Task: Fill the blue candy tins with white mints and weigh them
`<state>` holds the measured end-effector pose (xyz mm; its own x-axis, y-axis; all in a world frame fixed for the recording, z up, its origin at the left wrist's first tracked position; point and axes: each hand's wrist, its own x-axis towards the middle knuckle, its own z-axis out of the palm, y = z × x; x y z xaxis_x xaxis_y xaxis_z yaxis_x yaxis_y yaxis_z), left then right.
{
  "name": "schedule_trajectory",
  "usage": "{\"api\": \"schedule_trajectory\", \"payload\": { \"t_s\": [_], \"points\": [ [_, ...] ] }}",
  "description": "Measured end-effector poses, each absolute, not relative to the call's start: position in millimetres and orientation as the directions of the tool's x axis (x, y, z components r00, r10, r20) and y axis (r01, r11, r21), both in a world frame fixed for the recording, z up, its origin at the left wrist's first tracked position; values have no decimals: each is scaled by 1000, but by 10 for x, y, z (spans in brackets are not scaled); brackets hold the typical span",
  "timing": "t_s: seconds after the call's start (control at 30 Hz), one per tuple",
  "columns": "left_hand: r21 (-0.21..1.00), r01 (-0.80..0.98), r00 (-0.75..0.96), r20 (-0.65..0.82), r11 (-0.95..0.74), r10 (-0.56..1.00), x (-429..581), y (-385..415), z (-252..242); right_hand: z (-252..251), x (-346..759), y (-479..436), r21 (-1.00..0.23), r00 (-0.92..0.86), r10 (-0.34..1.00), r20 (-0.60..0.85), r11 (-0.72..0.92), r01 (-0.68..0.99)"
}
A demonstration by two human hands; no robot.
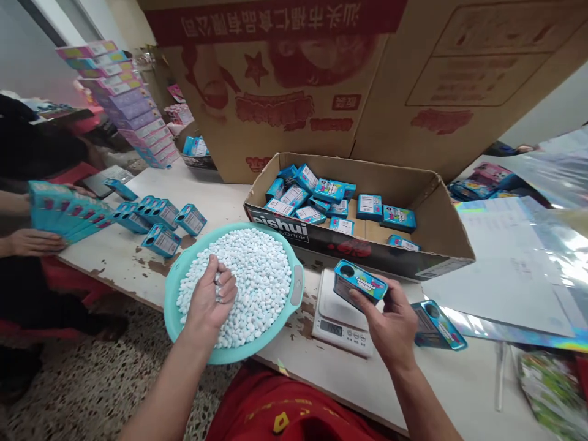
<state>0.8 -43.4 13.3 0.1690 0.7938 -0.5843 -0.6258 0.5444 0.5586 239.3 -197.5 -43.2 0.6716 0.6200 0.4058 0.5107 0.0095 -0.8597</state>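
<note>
My left hand (212,297) is dug into a teal basin (180,269) heaped with small white candies (257,275), its fingers curled shut round a pinch of them. My right hand (390,321) grips a small blue tin box (359,283), held just above a white digital scale (337,315) that stands right of the basin. A second blue tin box (436,324) lies on the table just right of my right hand.
An open cardboard tray (441,226) behind the scale holds several blue boxes. Large cartons (367,79) stand at the back. At left another person's hands (32,242) hold a fan of blue boxes beside rows of more. Paper sheets and shiny film (514,269) lie at right.
</note>
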Motion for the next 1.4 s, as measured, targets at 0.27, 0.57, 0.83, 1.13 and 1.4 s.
{"api": "schedule_trajectory", "payload": {
  "t_s": [0.27,0.57,0.83,1.13,1.4],
  "points": [
    [669,-639,265,-272,380,925,358,-689,704,159,1714,-1708,-710,199,808,555,335,619],
    [847,-529,84,1,44,996,527,-699,587,122,1528,-1568,-699,187,820,540,313,643],
    [845,-522,154,-41,117,987,516,-646,664,103,1545,-1553,-748,238,819,522,305,590],
    [807,511,232,204,-298,951,-132,-402,88,-248,2241,-2066,-813,525,726,444,79,577],
    [468,620,453,442,-630,774,-310,-756,-348,-909,2615,-2205,-885,690,658,300,-77,459]
  ]
}}
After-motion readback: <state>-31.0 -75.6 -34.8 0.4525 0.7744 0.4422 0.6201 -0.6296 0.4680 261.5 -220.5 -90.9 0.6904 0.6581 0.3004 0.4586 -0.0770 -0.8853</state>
